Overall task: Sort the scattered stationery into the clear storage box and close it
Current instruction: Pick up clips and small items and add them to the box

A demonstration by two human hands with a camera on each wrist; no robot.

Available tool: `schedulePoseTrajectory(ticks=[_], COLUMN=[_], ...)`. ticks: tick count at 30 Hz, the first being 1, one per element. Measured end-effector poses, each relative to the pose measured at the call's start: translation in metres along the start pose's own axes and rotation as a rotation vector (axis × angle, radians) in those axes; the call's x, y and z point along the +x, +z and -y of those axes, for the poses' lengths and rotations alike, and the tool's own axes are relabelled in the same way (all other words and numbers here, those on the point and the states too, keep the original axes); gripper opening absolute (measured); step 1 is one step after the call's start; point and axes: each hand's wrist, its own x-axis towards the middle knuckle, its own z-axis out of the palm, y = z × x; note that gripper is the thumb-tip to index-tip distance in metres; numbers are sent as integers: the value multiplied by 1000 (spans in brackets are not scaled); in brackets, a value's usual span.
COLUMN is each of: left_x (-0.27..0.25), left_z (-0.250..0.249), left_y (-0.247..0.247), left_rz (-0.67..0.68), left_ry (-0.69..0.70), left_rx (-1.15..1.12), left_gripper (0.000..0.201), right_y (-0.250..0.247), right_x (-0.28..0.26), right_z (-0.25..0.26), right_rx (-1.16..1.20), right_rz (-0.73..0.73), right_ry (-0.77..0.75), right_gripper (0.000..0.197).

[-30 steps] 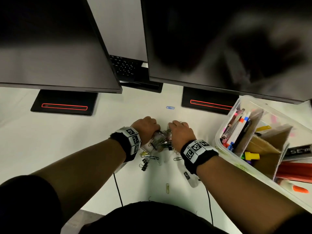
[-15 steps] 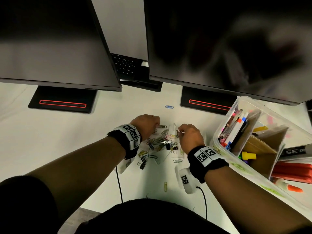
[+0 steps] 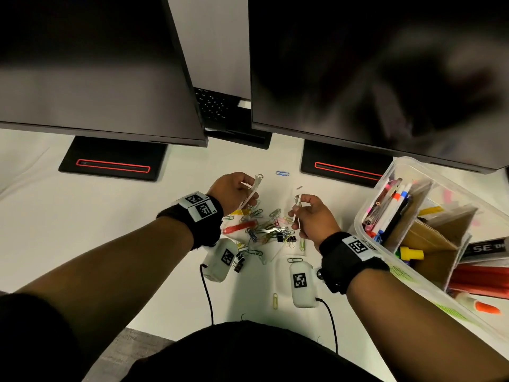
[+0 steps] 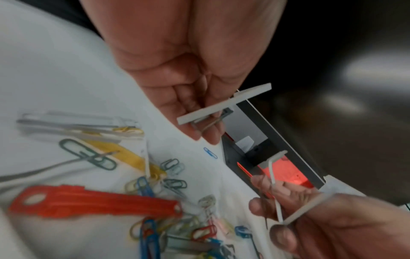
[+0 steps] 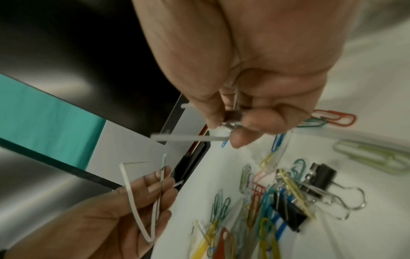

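A pile of coloured paper clips (image 3: 264, 230) (image 4: 155, 201) (image 5: 277, 201) lies on the white desk with a red plastic tab (image 3: 239, 226) (image 4: 95, 203) and black binder clips (image 3: 286, 239) (image 5: 288, 210). My left hand (image 3: 249, 186) (image 4: 206, 126) is raised above the pile's left side and pinches a thin clear plastic piece with white edges (image 3: 252, 193) (image 4: 224, 105). My right hand (image 3: 298, 208) (image 5: 230, 129) pinches a second clear plastic piece (image 3: 296, 213) (image 5: 190, 138) over the pile's right side. The clear storage box (image 3: 358, 221) stands open at the right, holding markers and card dividers.
Two dark monitors (image 3: 96, 64) (image 3: 385, 64) overhang the back of the desk on black stands with red lines (image 3: 113, 165). A lone blue paper clip (image 3: 282, 173) lies behind the pile and a yellow one (image 3: 275, 300) near the desk's front edge. Wrist-camera cables trail toward me.
Both hands were pressed together low on the clip pile. They have lifted and moved apart, each now holding a clear plastic piece, and the loose clips lie uncovered between them.
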Motion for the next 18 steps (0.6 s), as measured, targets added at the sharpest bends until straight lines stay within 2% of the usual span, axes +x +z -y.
schedulePoseTrajectory(ticks=[6,10,15,18], left_x=[-8,-11,-22,-24], left_z=[-1,12,24,30], left_y=[-6,-17,-28,-31], left_rz=[17,-6,6,-1], left_ry=[-68,-94,-175,-231], left_rx=[-204,-156,-412,-483], left_gripper=[38,45,55,53], right_y=[8,14,26,33], right_x=[-7,-10,-16,-16], right_z=[8,11,13,12], right_rx=[171,207,317,391], right_rz=[71,88,142,149], right_ry=[127,123,144,141], right_gripper=[29,31,34,35])
